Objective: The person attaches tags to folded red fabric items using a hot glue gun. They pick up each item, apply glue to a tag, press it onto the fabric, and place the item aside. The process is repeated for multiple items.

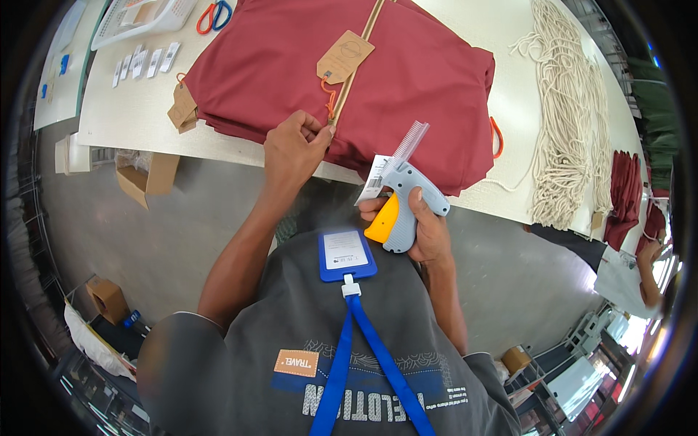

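Just beyond the left grip [294, 149], maroon cloth [429, 87] lies on the worktop [516, 94]; thumb and forefinger pinch close together near the zip's [349, 87] lower end, hold partly hidden. Right grip [429, 229] closes around the tag gun [411, 200]; white label [373, 178] beside its fingertips, cannot tell if pinched. Risk, judged: a slipping gun could jab the left fingers; a loose label could fall, since the right grip hangs short of the near edge. Room to move: right of that grip, over the floor [502, 269].
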{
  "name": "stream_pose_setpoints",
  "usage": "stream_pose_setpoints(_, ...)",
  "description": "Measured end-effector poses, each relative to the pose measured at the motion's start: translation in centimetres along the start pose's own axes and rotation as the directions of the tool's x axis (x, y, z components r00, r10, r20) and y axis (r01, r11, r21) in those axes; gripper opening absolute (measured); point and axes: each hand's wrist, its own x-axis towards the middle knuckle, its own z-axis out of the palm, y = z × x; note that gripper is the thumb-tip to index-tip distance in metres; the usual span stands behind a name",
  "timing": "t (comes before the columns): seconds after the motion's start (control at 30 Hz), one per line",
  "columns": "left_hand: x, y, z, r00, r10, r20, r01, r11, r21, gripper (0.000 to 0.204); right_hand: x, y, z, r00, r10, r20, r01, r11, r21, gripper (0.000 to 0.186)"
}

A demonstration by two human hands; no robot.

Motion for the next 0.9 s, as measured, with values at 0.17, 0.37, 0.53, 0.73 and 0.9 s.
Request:
stream_pose_setpoints(0.17,0.2,-0.5,0.1,0.993,-0.088,0.084,0.093,0.994,-0.061,0.024,-0.1,0.1,0.0,1.000,0.012,-0.025,-0.011,1.000,0.028,0.067)
stream_pose_setpoints(0.37,0.7,-0.1,-0.5,0.955,-0.224,0.195,0.256,0.954,-0.157,0.026,0.4,0.2,0.2,0.999,0.045,-0.003,-0.044,0.998,0.046,0.065)
stream_pose_setpoints(0.53,1.5,0.7,-0.5,0.912,-0.309,0.268,0.337,0.940,-0.062,0.028,1.0,0.3,0.4,0.998,0.052,0.025,-0.053,0.998,0.041,0.065)
stream_pose_setpoints(0.73,0.7,-0.8,-1.0,0.910,-0.246,0.333,0.349,0.890,-0.295,0.024,1.5,0.1,1.0,0.997,0.076,-0.005,-0.076,0.997,0.006,0.063)
stream_pose_setpoints(0.9,-0.9,-2.6,-1.4,0.910,-0.166,0.379,0.355,0.783,-0.511,0.020,3.8,-0.4,0.9,0.976,0.218,0.015,-0.217,0.974,-0.067,0.063)
